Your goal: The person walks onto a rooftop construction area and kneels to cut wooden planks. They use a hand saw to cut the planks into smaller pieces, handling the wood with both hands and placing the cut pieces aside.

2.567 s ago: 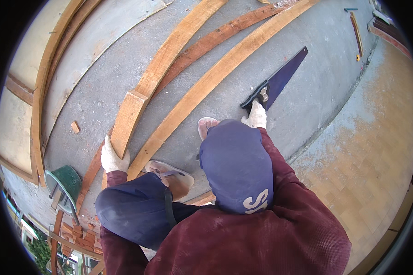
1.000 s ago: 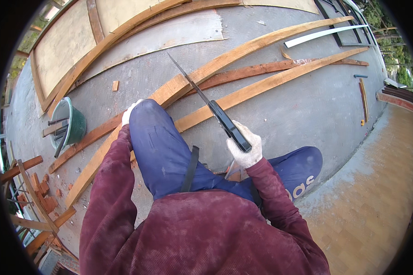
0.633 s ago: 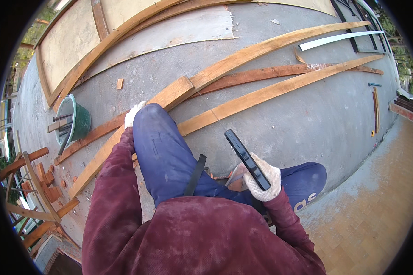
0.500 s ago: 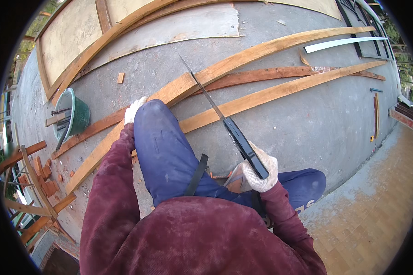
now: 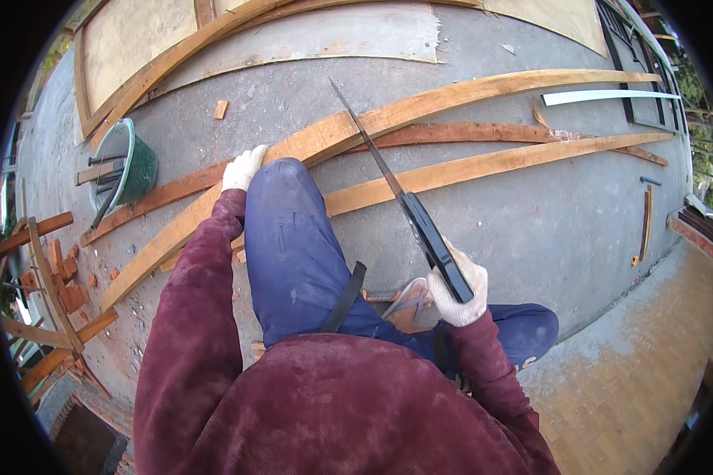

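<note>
My right hand (image 5: 458, 281), in a white knit glove, grips the black handle (image 5: 436, 249) of a handsaw. Its long blade (image 5: 372, 152) points away from me, across the upper pale wooden board (image 5: 428, 103), where a short block (image 5: 309, 136) meets it. My left hand (image 5: 244, 168), gloved too, grips the board beside my bent left knee (image 5: 285, 206) in blue trousers; the knee hides part of the wood. A reddish board (image 5: 459, 133) and another pale board (image 5: 483, 165) lie just nearer on the concrete.
A green bucket (image 5: 139, 174) holding bars sits at left, with broken bricks (image 5: 67, 293) and scrap timber below. Framed panels (image 5: 135, 47) lie at the top; a white strip (image 5: 586, 96) and dark metal frame (image 5: 634, 107) at upper right. Tiled paving (image 5: 626, 372) borders the right.
The saw, earlier lying on the concrete in my right hand, has been lifted and swung round across the upper board, then drawn slightly lower-right. My left hand stays on the wood.
</note>
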{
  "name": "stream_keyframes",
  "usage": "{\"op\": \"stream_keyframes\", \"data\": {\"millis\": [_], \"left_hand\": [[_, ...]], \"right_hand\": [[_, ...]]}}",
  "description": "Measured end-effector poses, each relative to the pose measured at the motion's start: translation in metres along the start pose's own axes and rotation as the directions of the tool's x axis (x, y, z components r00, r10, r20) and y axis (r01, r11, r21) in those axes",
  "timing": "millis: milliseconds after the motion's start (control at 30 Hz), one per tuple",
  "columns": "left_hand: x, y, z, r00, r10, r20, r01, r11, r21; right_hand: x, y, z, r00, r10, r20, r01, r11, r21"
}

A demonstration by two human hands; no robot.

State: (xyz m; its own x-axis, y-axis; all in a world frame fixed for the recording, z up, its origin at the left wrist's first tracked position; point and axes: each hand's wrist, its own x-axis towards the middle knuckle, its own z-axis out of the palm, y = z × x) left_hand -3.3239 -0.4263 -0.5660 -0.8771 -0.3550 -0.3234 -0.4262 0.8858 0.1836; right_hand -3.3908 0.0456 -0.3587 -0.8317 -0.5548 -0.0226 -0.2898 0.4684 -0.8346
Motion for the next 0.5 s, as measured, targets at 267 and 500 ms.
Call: {"op": "stream_keyframes", "data": {"millis": [267,500], "left_hand": [[0.012,0.0,-0.004,0.999,-0.007,0.049,0.007,1.0,0.003],[0.004,-0.004,0.004,0.993,0.09,-0.078,-0.086,0.995,0.059]], "right_hand": [[0.001,0.029,0.024,0.998,-0.038,-0.046,0.038,0.999,-0.001],[-0.001,0.007,0.006,0.996,0.067,-0.059,-0.065,0.997,0.037]]}}
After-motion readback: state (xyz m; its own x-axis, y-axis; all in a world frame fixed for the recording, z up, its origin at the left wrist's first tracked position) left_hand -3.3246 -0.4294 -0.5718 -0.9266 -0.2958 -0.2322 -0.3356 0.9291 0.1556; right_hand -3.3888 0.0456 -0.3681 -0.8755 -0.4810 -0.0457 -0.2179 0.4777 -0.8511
